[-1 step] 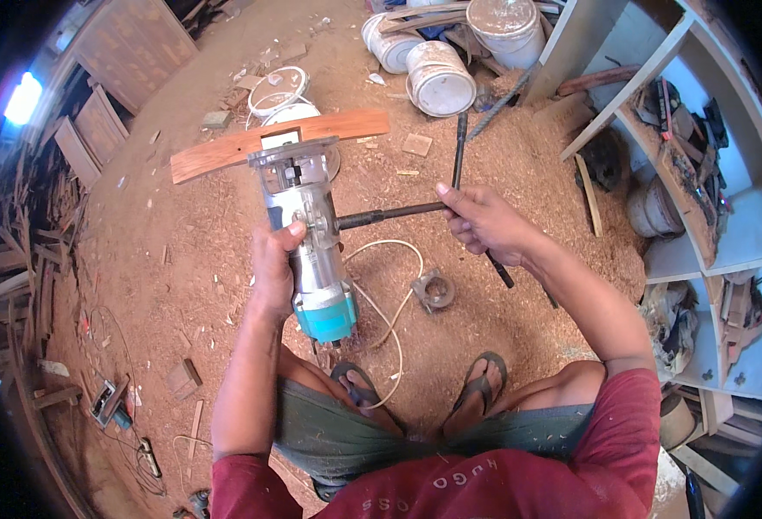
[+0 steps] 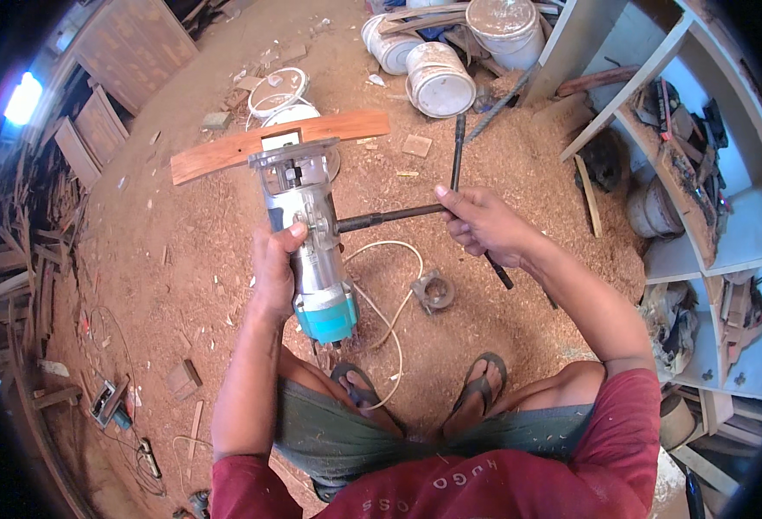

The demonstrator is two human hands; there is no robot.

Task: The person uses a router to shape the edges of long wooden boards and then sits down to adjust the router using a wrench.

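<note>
My left hand is wrapped round the silver body of a trim router, its thumb lying on the metal. The router's teal end is toward me, and its base plate faces away. A curved reddish wooden strip lies across the base end; whether it is fixed there I cannot tell. My right hand grips a dark T-handle wrench where the shaft meets the crossbar. The wrench's socket end meets the router's side. Exactly what it sits on is hidden.
Sawdust covers the floor, where a pale cord and a router base-like part lie. White buckets stand at the far side. Shelving rises on the right; scrap wood is heaped on the left. A power tool lies lower left.
</note>
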